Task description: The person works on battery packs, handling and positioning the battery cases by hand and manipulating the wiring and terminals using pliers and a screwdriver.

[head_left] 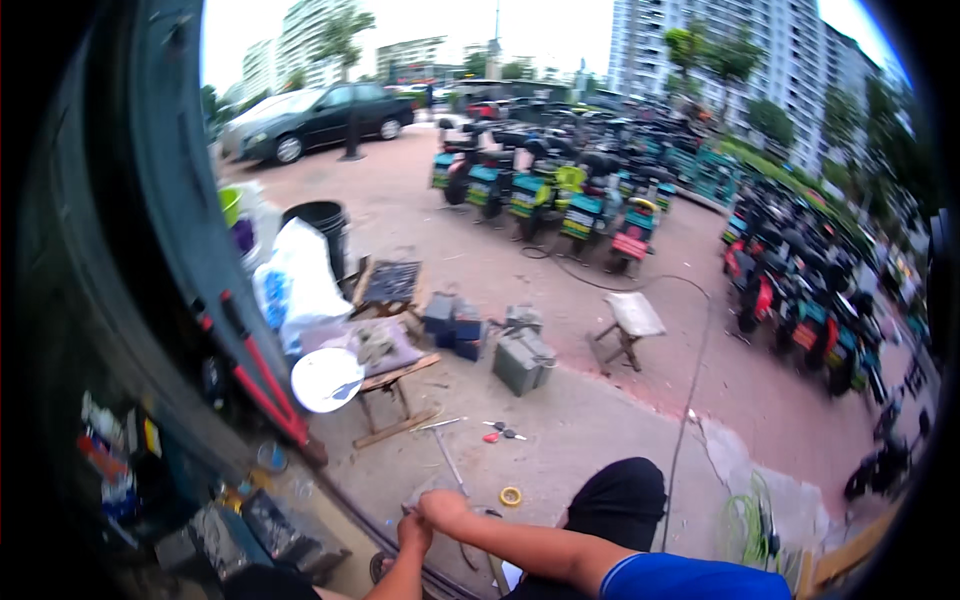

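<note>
Low in the middle, my left hand [413, 532] and my right hand [440, 508] are close together, the right one crossing over from the right. Both look closed, their fingers mostly hidden and small. A greyish thing shows at the fingers, too blurred to name. Just beyond them, a T-shaped metal tool [447, 458] lies on the ground. A roll of yellow tape [511, 496] rests to the right of my hands. Farther off lie pliers with red handles [493, 436].
A low wooden stand [385, 420] bears a cushion and white lid [327, 380]. Grey battery-like blocks [522, 362] and a small stool [634, 316] stand ahead. Red-handled bolt cutters [262, 385] lean by the door frame. A cable [690, 400] crosses the paving; parked scooters [580, 215] stand beyond.
</note>
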Tool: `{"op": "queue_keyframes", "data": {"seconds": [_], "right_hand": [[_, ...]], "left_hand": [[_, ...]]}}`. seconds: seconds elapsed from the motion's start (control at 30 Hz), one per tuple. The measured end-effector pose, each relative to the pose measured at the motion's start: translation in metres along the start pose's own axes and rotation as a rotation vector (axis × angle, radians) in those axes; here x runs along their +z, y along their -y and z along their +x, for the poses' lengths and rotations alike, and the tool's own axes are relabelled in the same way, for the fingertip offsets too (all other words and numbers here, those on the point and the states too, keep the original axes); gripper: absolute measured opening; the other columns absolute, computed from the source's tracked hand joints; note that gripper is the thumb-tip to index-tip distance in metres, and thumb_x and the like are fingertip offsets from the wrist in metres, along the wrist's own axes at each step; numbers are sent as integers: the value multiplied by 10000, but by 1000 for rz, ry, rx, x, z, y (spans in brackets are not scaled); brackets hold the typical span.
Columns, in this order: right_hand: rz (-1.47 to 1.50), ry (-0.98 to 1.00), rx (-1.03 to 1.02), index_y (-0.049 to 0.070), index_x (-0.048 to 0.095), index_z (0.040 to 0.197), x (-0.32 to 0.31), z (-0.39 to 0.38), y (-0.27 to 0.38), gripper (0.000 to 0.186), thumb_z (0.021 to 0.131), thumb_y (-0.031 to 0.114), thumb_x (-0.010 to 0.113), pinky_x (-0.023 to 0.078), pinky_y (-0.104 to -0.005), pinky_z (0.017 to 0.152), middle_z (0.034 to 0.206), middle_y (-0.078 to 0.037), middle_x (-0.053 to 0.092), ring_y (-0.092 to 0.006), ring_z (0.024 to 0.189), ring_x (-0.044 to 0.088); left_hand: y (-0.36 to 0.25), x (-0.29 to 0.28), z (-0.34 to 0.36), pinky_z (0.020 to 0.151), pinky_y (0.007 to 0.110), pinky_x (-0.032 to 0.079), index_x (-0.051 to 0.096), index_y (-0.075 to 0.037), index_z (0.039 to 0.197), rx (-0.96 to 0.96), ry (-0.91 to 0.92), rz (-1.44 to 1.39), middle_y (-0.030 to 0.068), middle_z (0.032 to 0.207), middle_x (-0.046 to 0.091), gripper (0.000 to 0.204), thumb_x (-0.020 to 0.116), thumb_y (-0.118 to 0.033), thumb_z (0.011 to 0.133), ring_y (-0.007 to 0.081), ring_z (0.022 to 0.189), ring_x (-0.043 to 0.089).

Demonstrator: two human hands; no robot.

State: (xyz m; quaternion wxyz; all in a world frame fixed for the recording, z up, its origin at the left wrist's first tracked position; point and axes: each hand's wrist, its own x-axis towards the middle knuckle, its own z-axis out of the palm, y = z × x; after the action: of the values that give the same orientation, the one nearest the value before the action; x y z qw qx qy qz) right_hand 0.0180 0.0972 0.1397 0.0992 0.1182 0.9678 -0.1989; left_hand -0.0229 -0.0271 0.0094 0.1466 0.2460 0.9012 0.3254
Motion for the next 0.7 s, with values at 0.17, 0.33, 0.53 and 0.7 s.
{"op": "queue_keyframes", "data": {"seconds": [0.17, 0.33, 0.53, 0.7], "right_hand": [[-25, -430, -403, 67, 736, 853, 29, 12, -15, 232, 888, 226, 571, 570, -484, 747, 920, -164, 721, -359, 896, 705], [69, -309, -220, 52, 710, 928, 46, 16, -11, 253, 931, 228, 529, 550, -496, 722, 993, -184, 686, -385, 850, 672], [3, -559, -432, 67, 656, 1121, 84, 23, -37, 314, 911, 245, 504, 486, -478, 945, 1264, -201, 592, -371, 1183, 573], [37, -35, -147, 51, 662, 1015, 42, 25, 9, 250, 908, 216, 508, 541, -441, 784, 1143, -191, 601, -360, 1044, 637]], "left_hand": [[4, 18, 17, 724, 503, 545, 731, -144, 942, 138, -46, 72, 170, 878, 736, 232, 620, -345, 915, 389, 894, 711], [30, 34, 33, 641, 456, 549, 727, -142, 867, -12, -27, -1384, 131, 815, 731, 190, 619, -288, 922, 331, 803, 725], [27, 38, 17, 738, 405, 551, 694, -99, 995, 48, -47, -256, 124, 951, 728, 180, 572, -227, 961, 293, 895, 708], [81, 39, 41, 863, 350, 541, 665, -70, 1195, -265, 120, -1266, 121, 1121, 719, 253, 506, -150, 1015, 266, 1035, 684]]}}
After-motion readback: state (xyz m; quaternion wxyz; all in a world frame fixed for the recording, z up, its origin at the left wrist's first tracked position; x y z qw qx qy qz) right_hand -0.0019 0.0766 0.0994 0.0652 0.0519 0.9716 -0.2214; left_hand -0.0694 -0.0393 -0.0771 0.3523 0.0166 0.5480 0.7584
